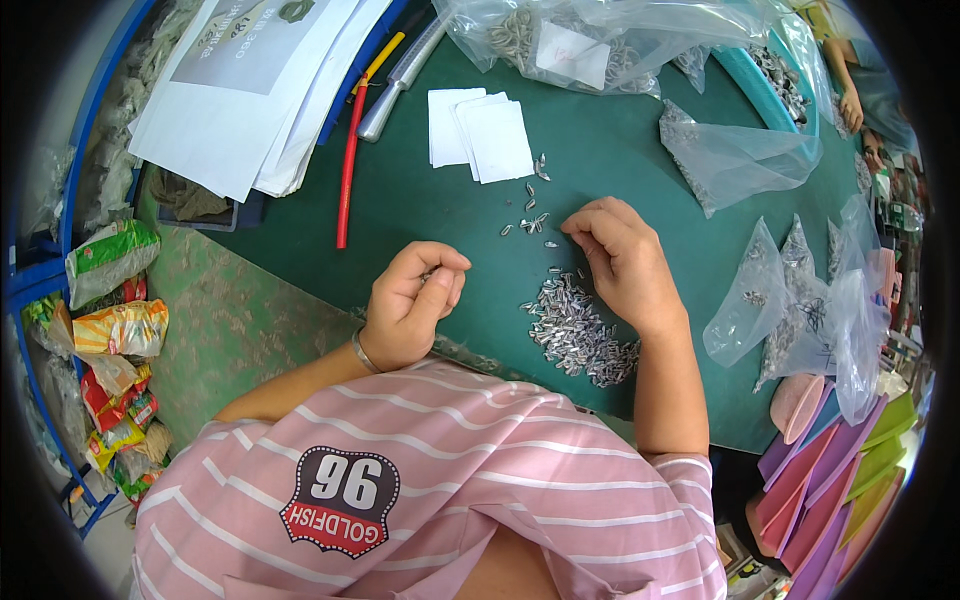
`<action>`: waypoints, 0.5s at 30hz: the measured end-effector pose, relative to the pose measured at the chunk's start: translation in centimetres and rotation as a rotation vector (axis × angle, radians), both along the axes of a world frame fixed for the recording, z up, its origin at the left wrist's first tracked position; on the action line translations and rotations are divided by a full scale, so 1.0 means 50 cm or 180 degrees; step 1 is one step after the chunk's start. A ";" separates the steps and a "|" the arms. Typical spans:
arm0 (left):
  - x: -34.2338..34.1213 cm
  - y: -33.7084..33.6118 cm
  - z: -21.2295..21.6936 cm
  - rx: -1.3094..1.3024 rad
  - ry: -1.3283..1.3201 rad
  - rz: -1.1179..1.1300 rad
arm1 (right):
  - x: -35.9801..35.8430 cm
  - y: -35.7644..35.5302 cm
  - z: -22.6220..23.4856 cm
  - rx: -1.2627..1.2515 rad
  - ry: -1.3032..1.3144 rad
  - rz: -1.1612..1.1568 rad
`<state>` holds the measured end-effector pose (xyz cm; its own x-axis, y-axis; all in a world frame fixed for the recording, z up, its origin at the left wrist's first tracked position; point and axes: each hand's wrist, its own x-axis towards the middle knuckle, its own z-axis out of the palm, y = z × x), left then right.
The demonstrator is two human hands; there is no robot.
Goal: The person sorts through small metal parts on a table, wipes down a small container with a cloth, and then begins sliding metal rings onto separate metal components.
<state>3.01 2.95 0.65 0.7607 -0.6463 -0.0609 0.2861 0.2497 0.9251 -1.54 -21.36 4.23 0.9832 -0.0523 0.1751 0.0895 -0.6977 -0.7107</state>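
A heap of small shiny metal pieces (578, 330) lies on the green table in front of me. My left hand (408, 305) is closed to the left of the heap, with bits of small metal pieces showing between its curled fingers. Above the heap's right side, my right hand (628, 262) has its thumb and fingers drawn together in a pinch. Whatever is between those fingertips is too small or hidden to make out. A few loose metal pieces (537, 222) are scattered just left of the right fingertips, trailing up toward some white paper cards (497, 138).
At the far left are stacked papers (240, 90), a red pen (347, 180) and a metal-bladed tool (400, 85). Clear bags of metal parts (740, 165) lie along the back and right, beside a turquoise basket (765, 90). Another person's hand (850, 110) shows at the far right.
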 end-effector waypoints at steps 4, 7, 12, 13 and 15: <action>0.001 -0.002 -0.002 0.0023 0.0002 -0.0009 | 0.010 0.014 0.004 -0.0055 -0.0190 0.0240; 0.001 -0.003 0.000 -0.0004 0.0045 -0.0005 | 0.006 0.020 -0.001 -0.0096 -0.0026 0.0239; 0.000 -0.001 -0.003 0.0037 -0.0050 -0.0015 | -0.001 -0.002 -0.003 -0.0107 0.0054 -0.0059; 0.001 -0.001 -0.003 0.0045 -0.0033 -0.0013 | 0.001 0.001 0.000 -0.0112 0.0008 0.0050; 0.001 -0.001 -0.003 0.0040 -0.0018 -0.0013 | -0.001 0.002 0.004 -0.0160 0.0011 0.0248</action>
<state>3.05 2.90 0.50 0.7585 -0.6485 -0.0648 0.2819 0.2368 0.9298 -1.58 -21.29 4.41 0.9845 0.0331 0.1720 0.1423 -0.7236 -0.6754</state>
